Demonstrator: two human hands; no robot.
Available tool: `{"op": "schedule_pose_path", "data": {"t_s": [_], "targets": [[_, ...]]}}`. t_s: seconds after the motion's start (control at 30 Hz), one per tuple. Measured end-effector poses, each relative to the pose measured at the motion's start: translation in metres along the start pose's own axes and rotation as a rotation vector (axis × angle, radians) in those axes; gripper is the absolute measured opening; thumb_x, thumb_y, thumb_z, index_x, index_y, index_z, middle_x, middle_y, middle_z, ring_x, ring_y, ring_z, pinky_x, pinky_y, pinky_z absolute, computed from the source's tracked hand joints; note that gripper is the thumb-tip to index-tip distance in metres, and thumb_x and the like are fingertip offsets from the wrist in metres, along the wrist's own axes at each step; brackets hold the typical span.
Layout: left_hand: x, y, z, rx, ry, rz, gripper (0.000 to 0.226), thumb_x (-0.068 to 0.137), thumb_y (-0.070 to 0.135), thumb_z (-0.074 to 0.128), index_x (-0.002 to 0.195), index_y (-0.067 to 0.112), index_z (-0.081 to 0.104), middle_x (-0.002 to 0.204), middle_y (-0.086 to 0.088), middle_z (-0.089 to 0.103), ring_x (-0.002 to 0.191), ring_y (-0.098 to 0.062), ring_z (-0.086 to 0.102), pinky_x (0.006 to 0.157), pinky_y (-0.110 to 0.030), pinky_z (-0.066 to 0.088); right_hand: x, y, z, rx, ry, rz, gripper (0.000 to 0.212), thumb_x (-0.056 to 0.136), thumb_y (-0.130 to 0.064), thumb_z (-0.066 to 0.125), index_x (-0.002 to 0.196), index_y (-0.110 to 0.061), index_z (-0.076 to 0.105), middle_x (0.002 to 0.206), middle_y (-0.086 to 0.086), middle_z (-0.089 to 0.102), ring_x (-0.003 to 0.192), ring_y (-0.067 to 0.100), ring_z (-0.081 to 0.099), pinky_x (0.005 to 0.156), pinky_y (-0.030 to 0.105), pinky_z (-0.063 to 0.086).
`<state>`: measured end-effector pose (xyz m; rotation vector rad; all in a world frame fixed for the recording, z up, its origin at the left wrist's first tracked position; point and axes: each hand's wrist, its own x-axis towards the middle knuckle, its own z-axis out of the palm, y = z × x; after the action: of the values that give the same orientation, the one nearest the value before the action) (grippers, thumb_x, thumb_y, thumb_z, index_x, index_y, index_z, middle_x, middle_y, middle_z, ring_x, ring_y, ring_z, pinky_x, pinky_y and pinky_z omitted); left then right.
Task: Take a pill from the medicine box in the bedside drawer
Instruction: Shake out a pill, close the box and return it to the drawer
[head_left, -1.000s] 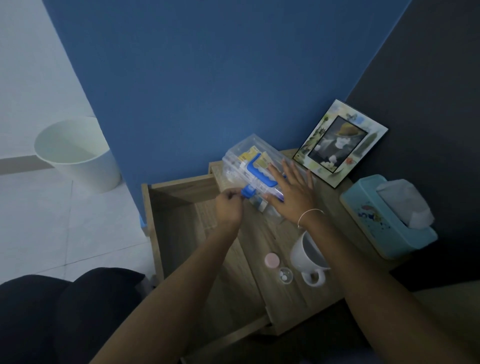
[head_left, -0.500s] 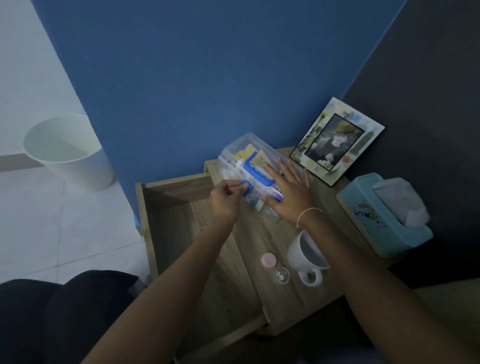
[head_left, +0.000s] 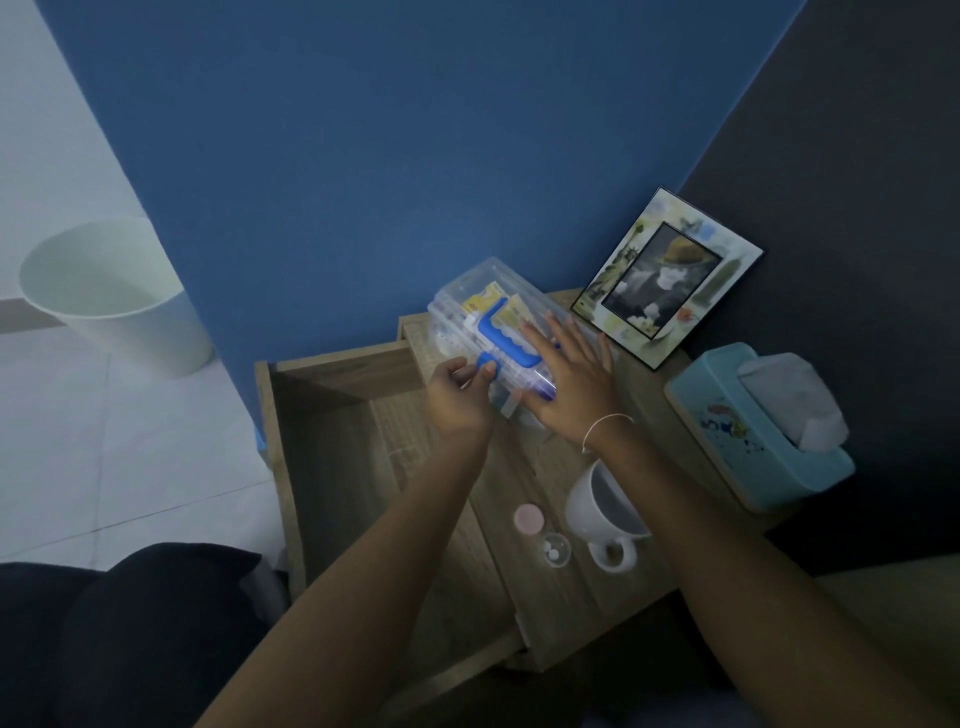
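Observation:
A clear plastic medicine box (head_left: 467, 299) with a blue handle and a blue latch (head_left: 487, 359) stands on the wooden bedside table (head_left: 550, 608), at its far end by the blue wall. My left hand (head_left: 457, 397) pinches the blue latch on the box's front. My right hand (head_left: 569, 382) lies flat, fingers spread, on the box's lid. The bedside drawer (head_left: 332, 447) is pulled out to the left and looks dark inside. A small clear cup (head_left: 557, 550) with white pills and a pink cap (head_left: 529, 518) sit nearer to me on the table.
A white mug (head_left: 602, 512) stands right of the pink cap. A picture frame (head_left: 667, 278) leans at the back, a light blue tissue box (head_left: 753, 431) at the right edge. A white bin (head_left: 111, 296) stands on the tiled floor at left.
My left hand's fingers have shifted up onto the box's blue latch. My right hand stays flat on the lid. The camera has drifted slightly.

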<state>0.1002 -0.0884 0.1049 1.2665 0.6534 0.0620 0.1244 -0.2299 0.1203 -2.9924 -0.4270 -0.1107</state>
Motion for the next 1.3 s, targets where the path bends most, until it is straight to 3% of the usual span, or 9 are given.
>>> {"op": "schedule_pose_path", "data": {"t_s": [0.23, 0.43, 0.57, 0.63, 0.77, 0.83, 0.93, 1.17, 1.3], "targets": [[0.003, 0.012, 0.012, -0.074, -0.011, -0.09, 0.048, 0.089, 0.009, 0.063, 0.13, 0.013, 0.04, 0.116, -0.011, 0.064, 0.105, -0.022, 0.063, 0.098, -0.043, 0.052, 0.004, 0.0, 0.002, 0.007, -0.028, 0.026, 0.084, 0.084, -0.048, 0.059, 0.151, -0.037, 0.009, 0.163, -0.001, 0.008, 0.15, 0.024, 0.002, 0.118, 0.05, -0.002], [-0.023, 0.008, 0.009, 0.156, -0.193, 0.113, 0.05, 0.091, 0.0, 0.043, 0.14, 0.01, 0.035, 0.133, -0.012, 0.055, 0.119, -0.027, 0.055, 0.098, -0.038, 0.048, 0.005, -0.013, -0.01, 0.081, -0.106, 0.105, 0.081, 0.083, -0.041, 0.06, 0.15, -0.039, 0.014, 0.163, -0.004, 0.009, 0.15, 0.021, 0.002, 0.12, 0.045, 0.001], [-0.035, -0.007, -0.008, 0.247, -0.249, 0.234, 0.062, 0.093, 0.001, 0.038, 0.15, 0.017, 0.022, 0.143, -0.007, 0.048, 0.119, -0.018, 0.053, 0.098, -0.029, 0.044, 0.005, -0.006, -0.03, 0.574, -0.048, 0.203, 0.052, 0.09, -0.028, 0.054, 0.141, -0.036, 0.042, 0.147, -0.001, 0.046, 0.13, 0.019, 0.047, 0.104, 0.034, 0.042], [-0.034, -0.01, -0.018, 0.28, -0.287, 0.308, 0.058, 0.095, 0.002, 0.038, 0.148, 0.019, 0.025, 0.141, -0.003, 0.05, 0.117, -0.011, 0.052, 0.096, -0.024, 0.042, 0.004, 0.001, -0.031, 0.553, 0.024, 0.23, 0.045, 0.094, -0.029, 0.051, 0.139, -0.032, 0.046, 0.146, 0.003, 0.048, 0.128, 0.022, 0.05, 0.102, 0.037, 0.045], [-0.027, -0.006, -0.029, 0.431, -0.417, 0.311, 0.068, 0.093, 0.002, 0.041, 0.152, 0.02, 0.011, 0.152, -0.005, 0.038, 0.128, -0.008, 0.041, 0.102, -0.019, 0.032, -0.003, 0.003, -0.012, 0.37, -0.009, 0.271, 0.052, 0.098, -0.04, 0.044, 0.147, -0.028, 0.033, 0.16, 0.005, 0.02, 0.148, 0.026, 0.014, 0.12, 0.046, 0.018], [-0.023, -0.002, -0.029, 0.504, -0.475, 0.304, 0.074, 0.093, 0.004, 0.043, 0.152, 0.02, 0.001, 0.155, -0.006, 0.031, 0.136, -0.016, 0.038, 0.1, -0.016, 0.029, -0.002, 0.001, -0.009, 0.393, -0.004, 0.309, 0.053, 0.097, -0.044, 0.042, 0.148, -0.03, 0.031, 0.159, 0.004, 0.023, 0.147, 0.026, 0.017, 0.119, 0.045, 0.019], [-0.019, 0.005, -0.028, 0.581, -0.523, 0.309, 0.076, 0.093, 0.009, 0.046, 0.152, 0.019, -0.002, 0.152, -0.007, 0.036, 0.125, -0.01, 0.041, 0.089, -0.007, 0.03, 0.002, 0.001, -0.016, 0.384, 0.0, 0.334, 0.055, 0.094, -0.047, 0.047, 0.146, -0.03, 0.036, 0.155, 0.006, 0.032, 0.142, 0.028, 0.027, 0.116, 0.045, 0.027], [-0.014, 0.02, -0.035, 0.444, -0.552, 0.165, 0.071, 0.093, 0.012, 0.044, 0.152, 0.025, 0.008, 0.151, -0.005, 0.039, 0.122, -0.016, 0.048, 0.099, -0.029, 0.041, 0.002, 0.0, -0.03, 0.651, -0.006, 0.397, 0.075, 0.069, -0.054, 0.075, 0.135, -0.033, 0.045, 0.133, -0.005, 0.053, 0.124, 0.024, 0.052, 0.092, 0.034, 0.043], [-0.02, 0.026, -0.033, 0.325, -0.607, 0.098, 0.07, 0.093, 0.01, 0.045, 0.151, 0.025, 0.009, 0.144, -0.004, 0.045, 0.102, -0.007, 0.054, 0.082, -0.019, 0.045, 0.004, -0.004, -0.024, 0.82, -0.117, 0.569, 0.108, 0.063, -0.058, 0.079, 0.15, -0.029, 0.021, 0.155, 0.0, 0.034, 0.138, 0.027, 0.038, 0.11, 0.048, 0.036]]}}
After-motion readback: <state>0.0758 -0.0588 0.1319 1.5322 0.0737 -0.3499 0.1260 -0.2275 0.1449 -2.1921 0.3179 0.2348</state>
